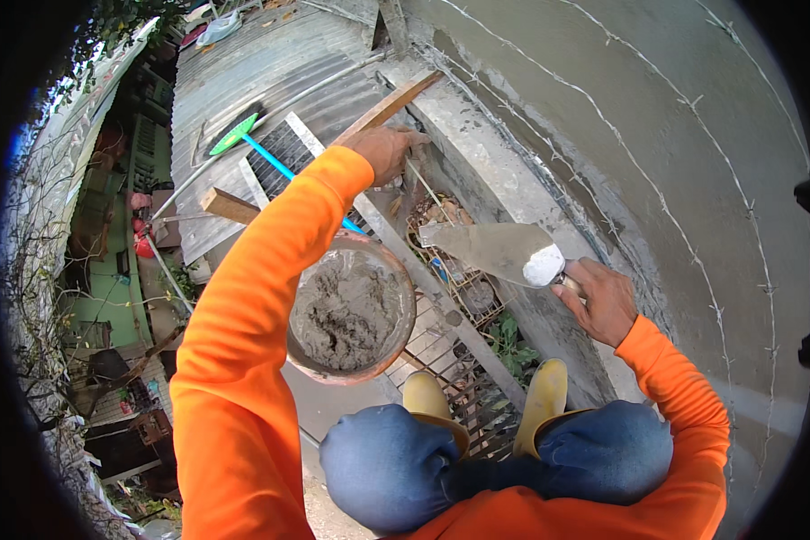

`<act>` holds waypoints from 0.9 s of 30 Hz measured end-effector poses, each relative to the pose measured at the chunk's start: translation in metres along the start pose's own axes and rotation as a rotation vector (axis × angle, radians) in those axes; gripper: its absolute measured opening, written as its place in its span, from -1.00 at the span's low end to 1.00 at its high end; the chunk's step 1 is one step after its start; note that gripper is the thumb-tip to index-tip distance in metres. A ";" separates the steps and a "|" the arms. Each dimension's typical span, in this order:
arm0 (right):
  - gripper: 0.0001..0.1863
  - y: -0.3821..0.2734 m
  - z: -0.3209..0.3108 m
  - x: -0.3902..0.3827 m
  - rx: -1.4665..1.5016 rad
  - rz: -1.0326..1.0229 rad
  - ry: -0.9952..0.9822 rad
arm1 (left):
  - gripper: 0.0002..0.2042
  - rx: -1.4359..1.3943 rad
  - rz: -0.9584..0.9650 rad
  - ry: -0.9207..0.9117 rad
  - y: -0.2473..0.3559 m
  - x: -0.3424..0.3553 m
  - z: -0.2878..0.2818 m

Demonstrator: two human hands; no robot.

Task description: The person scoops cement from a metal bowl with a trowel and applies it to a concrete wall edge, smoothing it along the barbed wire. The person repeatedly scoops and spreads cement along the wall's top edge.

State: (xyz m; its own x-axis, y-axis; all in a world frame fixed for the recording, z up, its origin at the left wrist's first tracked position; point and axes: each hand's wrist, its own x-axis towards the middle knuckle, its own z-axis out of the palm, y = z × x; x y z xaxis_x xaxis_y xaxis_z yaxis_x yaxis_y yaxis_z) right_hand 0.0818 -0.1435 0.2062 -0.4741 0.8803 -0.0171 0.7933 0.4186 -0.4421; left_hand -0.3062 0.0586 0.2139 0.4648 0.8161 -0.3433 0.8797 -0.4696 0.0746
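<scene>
My left hand (389,155) is raised at the top centre, fingers curled beside a wooden plank (400,94) and a thin rod (427,189); exactly what it grips is hidden. My right hand (600,297) is closed round the handle of a trowel (488,249), whose wide grey-coated blade points left over the gap beside the wall. Below my left hand, partly behind my orange sleeve, sits a round bucket (351,375) of wet grey mortar (337,306).
Yellow boots (542,387) stand on grating (463,423) beside a concrete ledge (450,117). Barbed wire (693,103) runs along the grey wall at right. A corrugated roof (243,67) carries a green-blue broom (238,133). A lower cluttered area (108,315) drops away at left.
</scene>
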 end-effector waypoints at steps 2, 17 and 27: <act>-0.75 -0.030 0.004 0.039 -0.165 -0.216 -0.030 | -0.43 -0.201 0.050 0.265 -0.041 -0.071 -0.004; -0.60 -0.082 0.116 0.096 0.036 -0.421 -0.239 | -0.58 -0.401 -0.338 0.574 -0.069 -0.332 0.017; -0.67 -0.047 0.150 0.029 0.291 -0.233 -0.085 | -0.55 -0.250 0.167 0.493 -0.024 -0.107 -0.057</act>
State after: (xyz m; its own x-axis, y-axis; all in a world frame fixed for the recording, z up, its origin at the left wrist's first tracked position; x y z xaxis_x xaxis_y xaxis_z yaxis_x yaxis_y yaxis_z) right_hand -0.0267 -0.1711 0.0924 -0.6686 0.7423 0.0449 0.5248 0.5138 -0.6787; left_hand -0.3716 0.0020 0.3018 0.5388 0.8262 0.1645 0.7592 -0.5608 0.3302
